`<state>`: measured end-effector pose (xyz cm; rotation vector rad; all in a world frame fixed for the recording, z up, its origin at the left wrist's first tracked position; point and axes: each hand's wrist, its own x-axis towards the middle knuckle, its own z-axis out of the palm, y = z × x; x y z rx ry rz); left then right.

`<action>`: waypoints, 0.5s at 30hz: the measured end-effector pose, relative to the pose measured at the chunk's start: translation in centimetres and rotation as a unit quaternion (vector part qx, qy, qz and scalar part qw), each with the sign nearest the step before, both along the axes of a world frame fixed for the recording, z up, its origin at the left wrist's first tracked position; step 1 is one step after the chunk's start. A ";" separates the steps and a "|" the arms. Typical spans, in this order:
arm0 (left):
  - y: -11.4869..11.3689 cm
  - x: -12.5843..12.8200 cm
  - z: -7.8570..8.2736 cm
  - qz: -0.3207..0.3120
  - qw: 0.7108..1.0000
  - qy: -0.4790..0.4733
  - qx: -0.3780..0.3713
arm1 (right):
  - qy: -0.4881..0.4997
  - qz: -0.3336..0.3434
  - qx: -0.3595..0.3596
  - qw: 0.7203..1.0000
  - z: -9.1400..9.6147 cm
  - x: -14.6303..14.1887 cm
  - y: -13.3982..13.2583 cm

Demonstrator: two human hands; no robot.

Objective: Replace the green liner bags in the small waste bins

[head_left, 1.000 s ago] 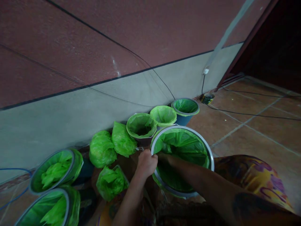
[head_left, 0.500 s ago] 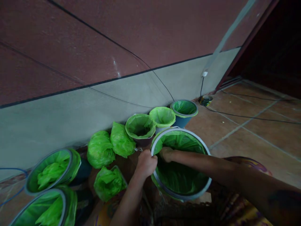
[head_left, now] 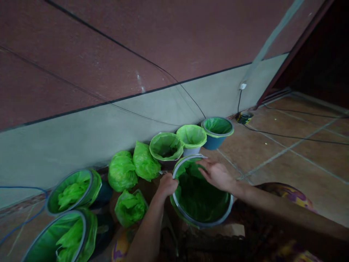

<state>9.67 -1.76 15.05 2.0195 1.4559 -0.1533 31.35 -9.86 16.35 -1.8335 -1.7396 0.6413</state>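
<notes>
A large bucket (head_left: 176,199) with a pale rim, lined with a green plastic bag (head_left: 203,203), stands tilted in front of me. My left hand (head_left: 167,185) is closed around the left side of its rim. Over the far right part of the mouth is my right hand (head_left: 218,176), fingers bent and apart, close to the liner near the rim. No object shows in its fingers. The inside of the bucket is dark, so its bottom cannot be made out.
Along the wall stand a brown lined bucket (head_left: 166,160), a white one (head_left: 192,149) and a blue one (head_left: 215,142). Green bags (head_left: 122,173) sit left of them. Two dark bins (head_left: 89,194) lean at far left. A small can (head_left: 244,117) and cables lie right.
My right hand has come up from inside the bucket to its far right rim. The bucket has tipped slightly and shifted left; my left hand keeps its hold. The view has shifted a little.
</notes>
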 end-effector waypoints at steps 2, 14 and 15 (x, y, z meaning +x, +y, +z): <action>0.1 -0.1 -0.8 -0.010 0.999 0.036 0.000 | -0.083 -0.047 0.005 0.995 -0.8 2.4 -0.5; -0.4 -0.5 -3.2 0.002 0.996 0.088 0.029 | 0.087 -0.063 -0.150 0.983 -8.9 4.2 0.6; -0.4 -0.8 -3.6 0.038 0.995 0.088 0.026 | 0.101 -0.080 -0.147 0.981 -9.2 3.9 0.6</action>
